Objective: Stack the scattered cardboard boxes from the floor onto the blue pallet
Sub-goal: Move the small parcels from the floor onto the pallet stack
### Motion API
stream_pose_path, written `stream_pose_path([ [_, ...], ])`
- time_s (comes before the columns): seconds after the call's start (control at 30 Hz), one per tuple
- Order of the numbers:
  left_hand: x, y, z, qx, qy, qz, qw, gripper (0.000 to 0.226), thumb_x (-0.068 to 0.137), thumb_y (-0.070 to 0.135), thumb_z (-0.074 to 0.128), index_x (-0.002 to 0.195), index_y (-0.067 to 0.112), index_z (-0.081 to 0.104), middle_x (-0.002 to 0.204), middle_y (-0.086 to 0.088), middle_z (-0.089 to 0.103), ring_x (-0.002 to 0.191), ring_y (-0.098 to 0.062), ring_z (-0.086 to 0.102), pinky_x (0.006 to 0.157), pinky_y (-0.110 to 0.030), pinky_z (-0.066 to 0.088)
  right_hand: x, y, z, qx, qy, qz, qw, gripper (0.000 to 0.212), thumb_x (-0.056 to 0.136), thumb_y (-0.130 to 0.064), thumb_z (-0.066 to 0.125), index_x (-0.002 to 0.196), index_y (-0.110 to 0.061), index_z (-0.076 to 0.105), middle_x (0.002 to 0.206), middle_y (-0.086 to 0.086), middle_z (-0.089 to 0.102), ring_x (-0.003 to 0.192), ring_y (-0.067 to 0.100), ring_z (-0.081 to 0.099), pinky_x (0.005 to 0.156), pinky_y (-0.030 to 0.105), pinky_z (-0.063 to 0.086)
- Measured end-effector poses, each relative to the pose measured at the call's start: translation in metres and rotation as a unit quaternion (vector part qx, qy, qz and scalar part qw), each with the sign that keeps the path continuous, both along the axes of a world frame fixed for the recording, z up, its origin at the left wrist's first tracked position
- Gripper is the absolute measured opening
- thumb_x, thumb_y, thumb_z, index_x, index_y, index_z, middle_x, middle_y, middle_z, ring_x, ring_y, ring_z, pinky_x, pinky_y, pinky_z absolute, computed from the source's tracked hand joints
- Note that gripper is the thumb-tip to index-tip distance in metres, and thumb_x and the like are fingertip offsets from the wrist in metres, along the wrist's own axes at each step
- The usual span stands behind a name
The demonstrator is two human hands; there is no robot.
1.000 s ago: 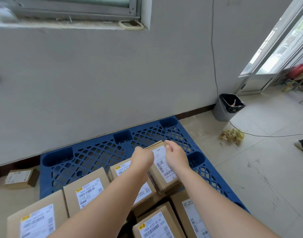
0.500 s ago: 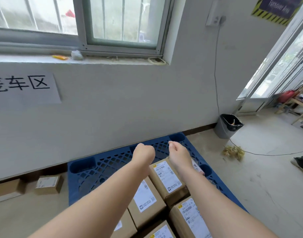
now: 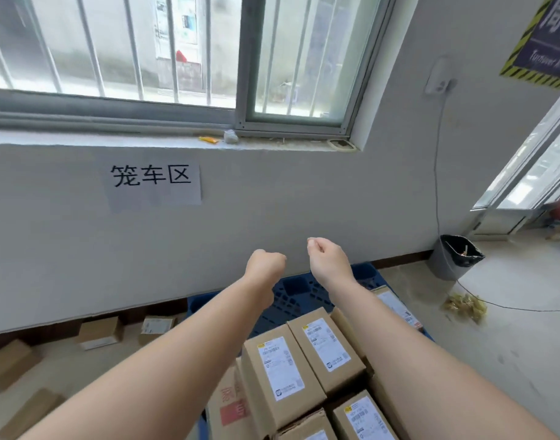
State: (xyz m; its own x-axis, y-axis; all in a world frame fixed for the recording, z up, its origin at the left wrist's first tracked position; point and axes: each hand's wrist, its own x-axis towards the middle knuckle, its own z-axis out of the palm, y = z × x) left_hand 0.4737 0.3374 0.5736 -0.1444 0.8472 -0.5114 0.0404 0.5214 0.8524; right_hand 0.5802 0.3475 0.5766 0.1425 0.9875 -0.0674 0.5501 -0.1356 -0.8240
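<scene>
Cardboard boxes (image 3: pixel 304 366) with white labels lie packed side by side on the blue pallet (image 3: pixel 299 296), their long axes running away from the camera toward the grey wall (image 3: pixel 272 217). Both arms reach out above them. The left hand (image 3: pixel 266 263) is curled into a loose fist holding nothing; the right hand (image 3: pixel 327 258) is likewise curled and empty. More boxes (image 3: pixel 102 331) sit scattered on the floor (image 3: pixel 510 328) to the left, along the wall's foot. A grey bin (image 3: pixel 456 258) stands to the right.
</scene>
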Motion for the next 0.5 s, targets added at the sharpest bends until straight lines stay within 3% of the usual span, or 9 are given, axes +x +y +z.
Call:
stream_pose_path([
  [0.07,-0.022,-0.004,-0.001,0.009,0.002,0.031,0.999,0.009,0.097,0.010,0.043,0.089,0.010,0.046,0.087,-0.002,0.041,0.080,-0.021,0.039,0.067,-0.026,0.035,-0.021,-0.006,0.004,0.005,0.014,0.032,0.999,0.034,0.097,-0.020,0.033,0.065,-0.018,0.023,0.062,-0.002,0.025,0.062,0.018,0.023,0.062,0.032,0.020],
  [0.1,-0.032,-0.005,-0.003,0.013,-0.011,0.053,0.998,0.013,0.097,0.011,0.045,0.109,0.007,0.050,0.099,-0.005,0.045,0.085,-0.021,0.041,0.073,-0.027,0.037,-0.029,-0.005,0.002,0.004,0.015,0.046,0.999,0.034,0.097,-0.020,0.033,0.065,-0.018,0.023,0.061,-0.003,0.025,0.062,0.017,0.023,0.061,0.032,0.020],
  [0.17,-0.050,-0.015,-0.003,0.014,-0.044,0.090,0.995,0.045,0.098,0.015,0.045,0.141,0.008,0.034,0.119,-0.006,0.041,0.096,-0.022,0.037,0.082,-0.030,0.034,-0.046,-0.009,0.002,0.003,0.017,0.075,0.997,0.035,0.097,-0.020,0.033,0.063,-0.019,0.022,0.060,-0.004,0.024,0.058,0.016,0.021,0.057,0.032,0.018],
  [0.33,-0.096,-0.039,-0.009,0.033,-0.053,0.150,0.987,0.056,0.098,0.011,0.045,0.148,0.005,0.021,0.138,-0.009,0.037,0.104,-0.020,0.033,0.088,-0.031,0.032,-0.091,-0.023,-0.001,0.006,0.019,0.132,0.991,0.038,0.097,-0.020,0.034,0.061,-0.020,0.023,0.058,-0.005,0.025,0.055,0.015,0.021,0.054,0.030,0.017],
  [0.43,-0.129,-0.051,-0.015,0.030,-0.054,0.183,0.981,0.057,0.098,0.010,0.045,0.149,0.004,0.020,0.146,-0.011,0.034,0.119,-0.025,0.040,0.105,-0.037,0.033,-0.120,-0.027,-0.008,0.002,0.013,0.161,0.987,0.039,0.098,-0.021,0.034,0.061,-0.019,0.023,0.058,-0.005,0.025,0.054,0.014,0.021,0.054,0.030,0.017],
  [0.5,-0.154,-0.055,-0.019,0.034,-0.056,0.204,0.977,0.058,0.097,0.008,0.045,0.149,0.003,0.019,0.131,-0.011,0.043,0.105,-0.022,0.048,0.097,-0.035,0.038,-0.142,-0.026,-0.012,0.000,0.012,0.173,0.985,0.039,0.099,-0.021,0.034,0.061,-0.019,0.023,0.057,-0.006,0.025,0.054,0.014,0.021,0.054,0.030,0.017],
])
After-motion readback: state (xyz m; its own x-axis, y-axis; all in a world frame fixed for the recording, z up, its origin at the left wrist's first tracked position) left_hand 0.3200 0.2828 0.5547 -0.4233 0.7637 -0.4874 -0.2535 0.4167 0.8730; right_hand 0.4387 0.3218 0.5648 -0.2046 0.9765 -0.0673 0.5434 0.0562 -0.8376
